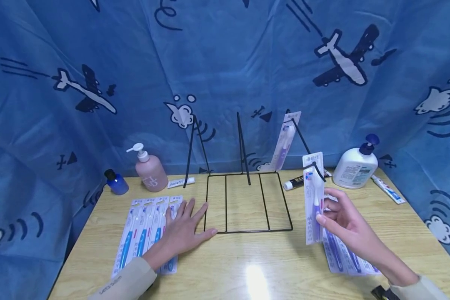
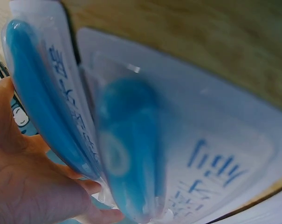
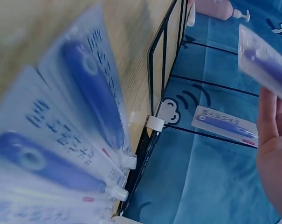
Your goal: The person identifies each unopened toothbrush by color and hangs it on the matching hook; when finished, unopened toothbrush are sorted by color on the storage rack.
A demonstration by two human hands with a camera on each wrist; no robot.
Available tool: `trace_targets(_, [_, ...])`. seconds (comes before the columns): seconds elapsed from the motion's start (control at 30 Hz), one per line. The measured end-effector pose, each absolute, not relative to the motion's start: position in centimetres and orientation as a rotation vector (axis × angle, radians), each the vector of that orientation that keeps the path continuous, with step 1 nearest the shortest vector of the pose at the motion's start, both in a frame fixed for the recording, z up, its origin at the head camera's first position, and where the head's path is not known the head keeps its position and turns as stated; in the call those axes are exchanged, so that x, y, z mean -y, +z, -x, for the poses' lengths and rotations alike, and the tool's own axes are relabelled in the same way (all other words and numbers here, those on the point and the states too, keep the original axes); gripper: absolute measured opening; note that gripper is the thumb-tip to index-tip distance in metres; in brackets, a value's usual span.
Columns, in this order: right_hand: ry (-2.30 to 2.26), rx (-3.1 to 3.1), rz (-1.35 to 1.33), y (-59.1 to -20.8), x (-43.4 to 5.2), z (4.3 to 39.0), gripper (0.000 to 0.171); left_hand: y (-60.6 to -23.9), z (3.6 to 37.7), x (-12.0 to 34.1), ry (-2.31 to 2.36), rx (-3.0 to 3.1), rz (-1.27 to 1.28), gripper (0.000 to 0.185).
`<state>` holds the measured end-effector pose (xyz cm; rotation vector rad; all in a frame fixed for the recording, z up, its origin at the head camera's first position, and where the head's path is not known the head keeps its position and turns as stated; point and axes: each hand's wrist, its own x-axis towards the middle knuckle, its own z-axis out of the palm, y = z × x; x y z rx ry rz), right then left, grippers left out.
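Observation:
My right hand (image 1: 350, 227) pinches a packaged purple toothbrush (image 1: 313, 200) by its lower half, upright above the table. The card's top meets the front tip of the right arm of a black wire rack (image 1: 247, 231). Further back on that arm hangs another packaged purple toothbrush (image 1: 286, 139). With fingers spread, my left hand (image 1: 185, 229) rests over the rightmost of several packaged blue toothbrushes (image 1: 140, 233), its thumb beside the rack's base. In the left wrist view, blue handles (image 2: 131, 144) fill the foreground. More packaged purple toothbrushes (image 1: 346, 254) lie under my right hand.
Behind the blue packs stand a small blue bottle (image 1: 117, 183), a pink pump bottle (image 1: 151, 173) and a white tube (image 1: 181, 182). A black tube (image 1: 295, 182), a white pump bottle (image 1: 355, 168) and a toothpaste tube (image 1: 388, 189) are at the back right. A blue curtain (image 1: 217, 62) backs the table.

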<state>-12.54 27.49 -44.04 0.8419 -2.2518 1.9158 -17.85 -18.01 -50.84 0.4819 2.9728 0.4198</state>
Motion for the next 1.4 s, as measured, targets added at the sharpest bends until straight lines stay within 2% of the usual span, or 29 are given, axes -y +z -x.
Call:
trace_targets(0.27, [1.689, 2.327, -0.672, -44.0, -25.4, 18.1, 0.052, -50.9, 17.9, 17.9, 0.415, -2.979, -0.482, 0.093])
trace_targets(0.4, [1.687, 2.345, -0.575, -43.8, -24.6, 20.4, 0.052, -50.9, 17.9, 17.8, 0.417, -2.977, -0.483, 0.093])
trace_targets(0.57, [1.709, 2.323, -0.546, -43.7, -24.0, 23.0, 0.056, -50.8, 18.1, 17.6, 0.404, -2.980, -0.497, 0.093])
trace_targets(0.77, [1.763, 2.263, -0.542, -43.8, -23.8, 25.0, 0.050, -50.6, 18.1, 17.4, 0.397, -2.978, -0.508, 0.093])
trace_targets(1.0, [1.712, 2.290, -0.506, -43.6, -24.6, 24.8, 0.052, -50.5, 18.1, 17.6, 0.387, -2.976, -0.503, 0.093])
trace_targets(1.4, [1.592, 2.406, -0.365, -42.9, -27.7, 20.4, 0.045, -50.6, 17.8, 18.0, 0.390, -2.977, -0.479, 0.092])
